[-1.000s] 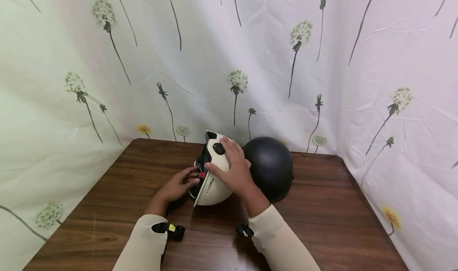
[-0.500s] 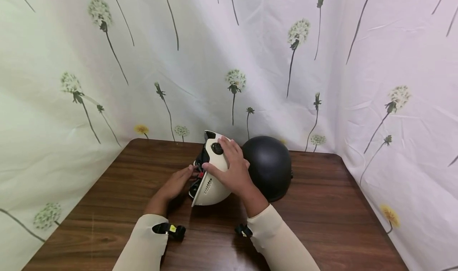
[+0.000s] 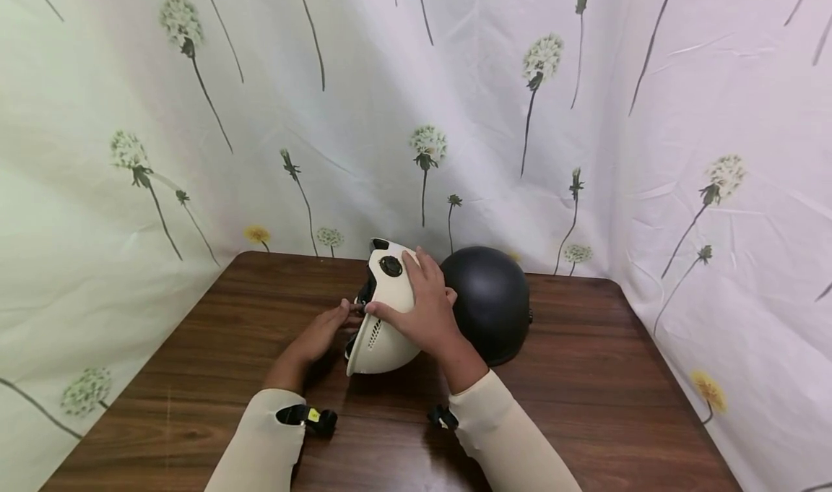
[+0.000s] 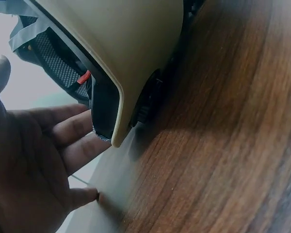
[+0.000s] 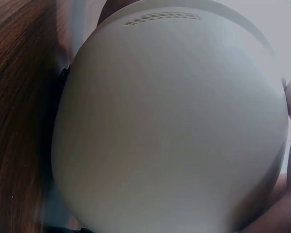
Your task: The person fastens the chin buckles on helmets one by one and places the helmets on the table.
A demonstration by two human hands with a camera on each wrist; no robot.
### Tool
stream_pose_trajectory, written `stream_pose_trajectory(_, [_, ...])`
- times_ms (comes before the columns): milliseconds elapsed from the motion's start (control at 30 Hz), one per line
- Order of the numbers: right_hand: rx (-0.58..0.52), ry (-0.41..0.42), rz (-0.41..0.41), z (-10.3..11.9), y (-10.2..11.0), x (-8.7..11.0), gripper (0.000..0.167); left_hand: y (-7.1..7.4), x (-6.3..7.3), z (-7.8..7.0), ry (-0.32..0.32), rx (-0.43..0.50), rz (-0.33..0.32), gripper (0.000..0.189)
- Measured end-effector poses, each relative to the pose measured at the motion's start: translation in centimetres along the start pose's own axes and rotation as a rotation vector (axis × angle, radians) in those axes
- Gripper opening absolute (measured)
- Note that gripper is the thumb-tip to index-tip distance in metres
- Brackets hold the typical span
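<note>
A cream helmet lies tipped on its side on the wooden table, its opening facing left. Its round black fitting and slotted vent show. My right hand grips the shell from above, thumb at the rim and fingers spread over the side. From the left, my left hand reaches to the opening with fingers extended. In the left wrist view its fingertips pass behind the padded edge and are partly hidden. A red piece shows among the dark lining and a grey strap.
A matte black helmet sits dome up just right of the cream one. The brown table runs back to a white floral curtain that hangs behind and on both sides.
The cream helmet has turned slightly, so less of its lining shows and the red piece is out of the head view. My left fingers have straightened from a bent pose.
</note>
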State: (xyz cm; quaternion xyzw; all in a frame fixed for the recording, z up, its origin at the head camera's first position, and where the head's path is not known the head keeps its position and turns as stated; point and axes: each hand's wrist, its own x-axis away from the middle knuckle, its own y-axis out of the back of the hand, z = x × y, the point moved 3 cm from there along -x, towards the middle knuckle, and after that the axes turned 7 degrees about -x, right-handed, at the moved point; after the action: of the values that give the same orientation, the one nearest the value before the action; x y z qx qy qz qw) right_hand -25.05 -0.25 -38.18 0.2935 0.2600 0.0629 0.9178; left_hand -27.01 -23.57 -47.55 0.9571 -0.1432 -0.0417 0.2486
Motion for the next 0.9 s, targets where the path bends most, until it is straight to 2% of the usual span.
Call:
stream_pose_trajectory(167, [-0.004,-0.018,-0.002,-0.2,-0.1,-0.1,0.105,-0.1,0.0,-0.1,-0.012,-0.014,-0.008,0.076])
stream_pose_trajectory(267, [-0.013,-0.023,0.013,-0.1,-0.1,-0.1,0.104,-0.1,0.0,-0.1,-0.028,-0.016,-0.017,0.077])
stream_pose_trajectory(400, [-0.041,-0.027,0.022,-0.2,0.0,-0.1,0.104,-0.1,-0.1,-0.1,-0.041,0.030,-0.016,0.076])
stream_pose_trajectory(500, [-0.050,-0.037,0.026,-0.2,-0.1,0.0,0.104,0.0,-0.2,0.1,-0.040,-0.012,-0.044,0.071])
stream_pose_trajectory(600, [-0.054,-0.045,0.028,-0.3,-0.1,0.0,0.105,0.4,-0.2,0.2,-0.040,-0.133,-0.122,0.066])
stream_pose_trajectory(700, [-0.061,-0.054,0.027,-0.3,-0.1,0.0,0.105,1.0,-0.2,0.3,-0.030,-0.231,-0.266,0.062])
stream_pose_trajectory(833, [-0.065,-0.069,0.027,-0.4,0.0,-0.1,0.105,1.9,0.0,-0.5,-0.046,-0.257,-0.433,0.055])
stream_pose_trajectory(900, [-0.061,-0.070,0.026,-0.5,0.0,-0.1,0.105,2.1,0.0,-1.5,-0.075,-0.225,-0.464,0.051])
